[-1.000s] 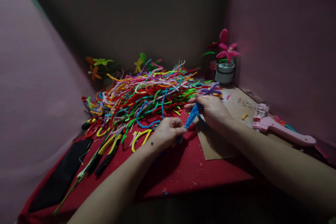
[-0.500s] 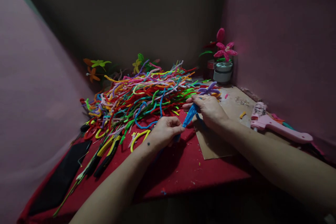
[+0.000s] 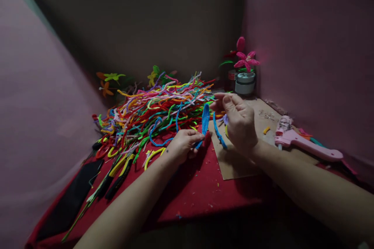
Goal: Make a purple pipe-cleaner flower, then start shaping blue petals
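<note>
My left hand point(image 3: 185, 144) is closed, pinching a blue pipe cleaner petal point(image 3: 205, 118) near its lower end between thumb and fingers. The petal is a narrow upright loop standing above the fingertips. To its right, my right hand point(image 3: 238, 120) is raised with fingers loosely curled and apart, with no grip on anything visible. Just below those fingertips a separate-looking blue pipe cleaner strip point(image 3: 219, 131) slants down over the cardboard; where it joins, if anywhere, I cannot tell. A purple pipe cleaner flower point(image 3: 224, 119) is mostly hidden behind the right hand.
A heap of coloured pipe cleaners point(image 3: 157, 109) covers the back of the red cloth point(image 3: 193, 202). Yellow-black pliers point(image 3: 119, 177) and a black flat object point(image 3: 70, 202) lie left. A pink glue gun point(image 3: 306, 144) rests right on cardboard point(image 3: 236, 167); a pink flower point(image 3: 247, 61) stands behind.
My right hand has come off the blue petal and turned upward, fingers loosening. The petal now stands upright in my left hand instead of stretching between both hands.
</note>
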Motion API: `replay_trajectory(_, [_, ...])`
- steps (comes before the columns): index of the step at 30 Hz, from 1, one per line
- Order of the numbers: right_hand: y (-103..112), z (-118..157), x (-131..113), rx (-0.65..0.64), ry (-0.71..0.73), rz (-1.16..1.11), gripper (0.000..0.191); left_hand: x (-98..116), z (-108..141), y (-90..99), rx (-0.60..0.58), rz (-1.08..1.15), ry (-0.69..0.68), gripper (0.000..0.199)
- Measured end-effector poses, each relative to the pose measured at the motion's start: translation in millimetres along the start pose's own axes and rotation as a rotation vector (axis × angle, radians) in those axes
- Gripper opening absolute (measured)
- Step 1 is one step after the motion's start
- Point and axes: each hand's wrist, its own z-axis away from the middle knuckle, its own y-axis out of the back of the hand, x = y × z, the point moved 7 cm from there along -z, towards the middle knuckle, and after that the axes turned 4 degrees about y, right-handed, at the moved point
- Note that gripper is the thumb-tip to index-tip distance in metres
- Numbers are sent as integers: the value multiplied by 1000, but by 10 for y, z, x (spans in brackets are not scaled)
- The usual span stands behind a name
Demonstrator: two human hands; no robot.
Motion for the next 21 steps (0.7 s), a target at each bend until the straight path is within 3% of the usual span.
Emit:
replay_trajectory(4, [-127,149,-111,-177,103,101,25,118,-93,-126,8,-154,-89,26])
replay_trajectory(7, [-151,179,-115,-223,181,183,25,199,-95,-126,70,-257,-145,27])
replay_trajectory(10, [-181,181,-104,-252,232,243,24,401,43,65,242,-420,-312,19])
replay_trajectory(12, [-215,189,-84,-279,242,261,23,584,198,257,425,-672,-458,17])
replay_trajectory(14, [-246,201,-52,-294,240,259,23,652,278,484,587,-883,-430,22])
replay_trajectory(16, [-273,213,-1,-304,219,244,23,611,257,663,646,-1033,-319,30])
replay_trajectory(18, [-307,226,76,-334,168,229,24,509,176,729,586,-1065,-250,33])
replay_trajectory(21, [-368,247,193,-403,68,212,24,405,117,683,513,-1004,-256,28])
